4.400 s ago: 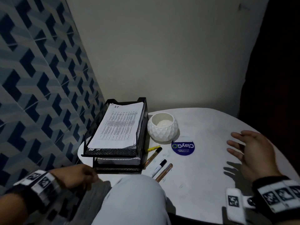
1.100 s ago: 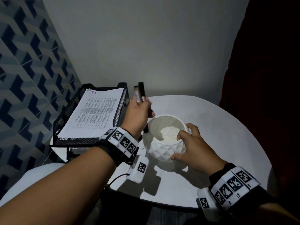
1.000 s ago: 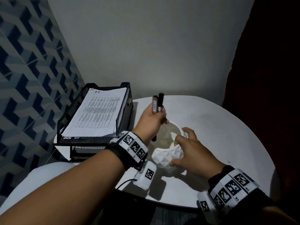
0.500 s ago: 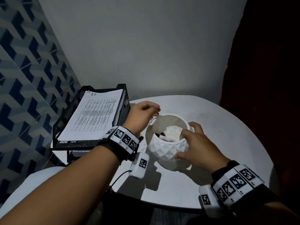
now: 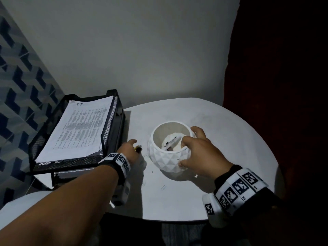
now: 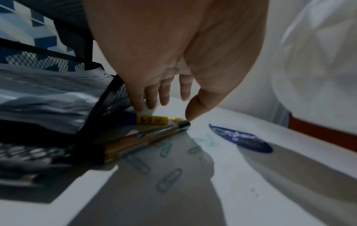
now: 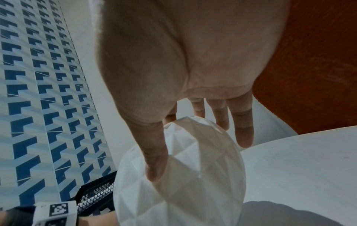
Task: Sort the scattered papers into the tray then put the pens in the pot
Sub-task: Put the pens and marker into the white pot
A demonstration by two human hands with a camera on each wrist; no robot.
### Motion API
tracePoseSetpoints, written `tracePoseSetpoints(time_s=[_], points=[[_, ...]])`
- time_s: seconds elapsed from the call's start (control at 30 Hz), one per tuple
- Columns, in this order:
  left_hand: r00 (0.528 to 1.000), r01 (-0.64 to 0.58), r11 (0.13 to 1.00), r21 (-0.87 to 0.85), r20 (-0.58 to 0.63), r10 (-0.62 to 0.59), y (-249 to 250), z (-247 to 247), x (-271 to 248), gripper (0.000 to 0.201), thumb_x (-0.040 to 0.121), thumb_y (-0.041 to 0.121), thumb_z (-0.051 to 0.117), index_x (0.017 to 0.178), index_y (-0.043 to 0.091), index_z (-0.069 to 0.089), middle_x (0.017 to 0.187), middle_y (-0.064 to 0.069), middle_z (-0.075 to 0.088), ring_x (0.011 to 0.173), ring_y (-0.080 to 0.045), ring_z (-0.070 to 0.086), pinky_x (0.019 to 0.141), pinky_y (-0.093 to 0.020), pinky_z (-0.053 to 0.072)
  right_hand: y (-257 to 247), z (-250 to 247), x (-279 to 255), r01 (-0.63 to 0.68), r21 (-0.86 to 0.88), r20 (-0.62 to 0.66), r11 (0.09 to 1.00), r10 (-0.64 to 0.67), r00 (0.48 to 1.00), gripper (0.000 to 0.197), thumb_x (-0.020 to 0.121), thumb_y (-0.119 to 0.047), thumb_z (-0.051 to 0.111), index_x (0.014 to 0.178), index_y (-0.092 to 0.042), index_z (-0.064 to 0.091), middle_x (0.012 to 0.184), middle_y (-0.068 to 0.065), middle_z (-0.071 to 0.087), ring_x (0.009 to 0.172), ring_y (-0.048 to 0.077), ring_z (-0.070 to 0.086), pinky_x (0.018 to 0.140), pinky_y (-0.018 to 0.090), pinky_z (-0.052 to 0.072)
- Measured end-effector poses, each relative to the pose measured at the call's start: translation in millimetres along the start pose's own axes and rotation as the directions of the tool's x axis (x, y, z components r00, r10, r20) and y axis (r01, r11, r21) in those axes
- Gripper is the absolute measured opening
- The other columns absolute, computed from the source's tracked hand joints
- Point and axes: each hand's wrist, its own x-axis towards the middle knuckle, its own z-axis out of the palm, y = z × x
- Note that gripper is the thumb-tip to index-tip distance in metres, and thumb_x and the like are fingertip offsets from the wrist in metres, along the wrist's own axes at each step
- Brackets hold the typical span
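The white faceted pot (image 5: 165, 157) stands mid-table with a white-and-black pen (image 5: 171, 142) lying inside. My right hand (image 5: 185, 151) grips its near rim, thumb on the outer wall (image 7: 193, 191) and a finger inside. My left hand (image 6: 170, 110) reaches down between tray and pot, fingers straight, holding nothing. Its fingertips come down on a yellow-capped marker (image 6: 154, 120), and its thumb hovers by the tip of a gold pen (image 6: 144, 137). Printed papers (image 5: 79, 128) lie stacked in the black mesh tray (image 5: 110, 132) at left.
Several paper clips (image 6: 170, 178) and a blue round sticker (image 6: 241, 139) lie on the white round table (image 5: 221, 139). The tray's lower tier also holds paper. A patterned blue wall stands close on the left and a dark red surface on the right.
My left hand let the two pens drop into the pot, then moved from above the rim down to the table beside the tray. My right hand kept its hold on the pot.
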Motion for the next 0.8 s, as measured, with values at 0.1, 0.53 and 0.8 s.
tracePoseSetpoints(time_s=[0.1,0.53,0.8], points=[[0.999,-0.001,0.995,0.100,0.041,-0.003,-10.5,7.2,4.7,0.065,0.092,0.040,0.062,0.149,0.018,0.041,0.142,-0.017,0.054,0.128,-0.033,0.055,0.106,-0.036,0.043,3.6,0.9,0.7,-0.002,0.003,0.009,1.000,0.002,1.000,0.043,0.074,-0.035,0.086,0.095,-0.039,0.048,0.161,-0.007,0.015,0.133,0.026,0.045,0.099,0.034,0.046],[0.988,-0.134,0.920,0.369,0.124,0.094,-10.6,23.7,-12.5,0.042,0.094,0.035,0.052,0.134,0.023,0.048,0.120,-0.015,0.052,0.111,-0.039,0.060,0.092,-0.044,0.052,6.7,12.3,6.1,0.020,0.033,0.010,0.999,-0.021,1.000,0.041,0.073,-0.035,0.085,0.102,-0.028,0.056,0.159,-0.017,0.010,0.133,0.023,0.040,0.098,0.037,0.049],[0.996,-0.070,0.996,-0.051,-0.050,0.068,-1.3,16.3,-13.6,0.031,0.090,0.028,0.058,0.119,0.018,0.055,0.107,-0.013,0.068,0.101,-0.035,0.067,0.082,-0.033,0.050,5.9,15.7,0.5,0.044,-0.026,0.037,0.999,-0.043,0.998,0.040,0.075,-0.035,0.084,0.103,-0.030,0.055,0.161,-0.015,0.008,0.133,0.022,0.041,0.093,0.033,0.049]])
